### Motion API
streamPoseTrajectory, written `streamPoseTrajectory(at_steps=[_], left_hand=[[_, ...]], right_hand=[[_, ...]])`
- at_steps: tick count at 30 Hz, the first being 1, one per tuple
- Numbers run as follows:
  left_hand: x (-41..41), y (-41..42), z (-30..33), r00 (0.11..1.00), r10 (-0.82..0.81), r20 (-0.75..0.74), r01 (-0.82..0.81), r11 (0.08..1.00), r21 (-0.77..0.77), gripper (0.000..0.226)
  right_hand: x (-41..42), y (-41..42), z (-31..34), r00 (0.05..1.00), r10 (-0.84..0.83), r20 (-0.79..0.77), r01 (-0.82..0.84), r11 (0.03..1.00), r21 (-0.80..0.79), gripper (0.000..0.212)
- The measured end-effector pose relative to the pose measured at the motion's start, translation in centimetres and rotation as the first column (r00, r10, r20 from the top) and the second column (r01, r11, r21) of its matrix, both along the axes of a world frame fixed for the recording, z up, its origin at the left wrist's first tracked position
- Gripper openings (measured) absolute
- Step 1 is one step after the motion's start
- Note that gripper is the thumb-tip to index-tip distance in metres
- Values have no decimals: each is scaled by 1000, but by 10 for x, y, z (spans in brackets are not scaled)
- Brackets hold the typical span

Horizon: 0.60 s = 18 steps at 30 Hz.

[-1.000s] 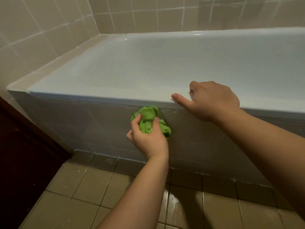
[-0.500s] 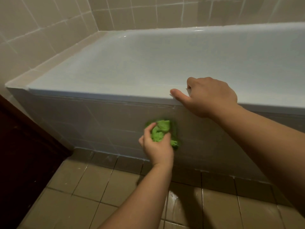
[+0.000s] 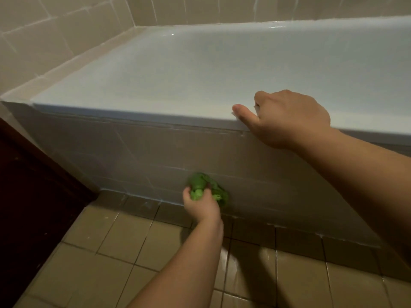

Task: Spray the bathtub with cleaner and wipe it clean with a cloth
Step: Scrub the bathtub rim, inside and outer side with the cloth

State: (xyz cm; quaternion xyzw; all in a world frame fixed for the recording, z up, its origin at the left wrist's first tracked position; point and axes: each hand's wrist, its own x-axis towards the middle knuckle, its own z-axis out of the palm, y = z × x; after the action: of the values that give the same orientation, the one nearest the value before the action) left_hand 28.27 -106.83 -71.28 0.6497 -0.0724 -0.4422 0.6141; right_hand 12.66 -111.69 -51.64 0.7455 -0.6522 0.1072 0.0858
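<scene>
A green cloth (image 3: 205, 188) is bunched in the left hand (image 3: 201, 204) and pressed against the tiled front panel (image 3: 155, 156) of the bathtub (image 3: 200, 70), low down, just above the floor (image 3: 124, 245). The cloth is gripped by curled fingers and thumb; much of it is covered by the hand, and its outline is blurred, so its full shape cannot be made out. The left forearm is cut off by the bottom edge.

The right hand (image 3: 287, 117) is laid on the near rim of the tub, well above and to the right of the cloth. Its thumb (image 3: 243, 112) is stretched along the rim; the fingers are curled over the inner edge, and their tips are hidden behind the knuckles. Whether the rim is clamped or only leaned on cannot be told. Nothing else is seen in that hand. The right arm is cut off at the right edge.

Only part of the tub is seen: the right end is cut off, and the basin floor is washed out to a pale, featureless surface. The far rim is met by a tiled wall (image 3: 55, 41). A dark area (image 3: 29, 196) at left is too dim to identify. Wet sheen is seen on floor tiles beside the left forearm.
</scene>
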Motion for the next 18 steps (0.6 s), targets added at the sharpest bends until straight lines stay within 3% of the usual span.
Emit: streamPoseTrajectory(at_steps=[3,8,13,18], left_hand=[[-20,5,-7,995,-60,-86,64,997,37,44],[11,-12,-22,996,70,-55,-71,997,-26,44],[-23,3,-33,965,-80,-251,103,991,80,44],[7,-19,-42,967,93,-239,-82,995,54,49]], right_hand=[[3,-2,-2,1000,6,-16,-7,1000,-23,68],[3,-2,-2,1000,-8,-22,8,1000,-19,65],[7,-2,-2,1000,-11,-28,10,999,-39,63],[8,-3,-3,999,-15,-28,13,998,-61,61]])
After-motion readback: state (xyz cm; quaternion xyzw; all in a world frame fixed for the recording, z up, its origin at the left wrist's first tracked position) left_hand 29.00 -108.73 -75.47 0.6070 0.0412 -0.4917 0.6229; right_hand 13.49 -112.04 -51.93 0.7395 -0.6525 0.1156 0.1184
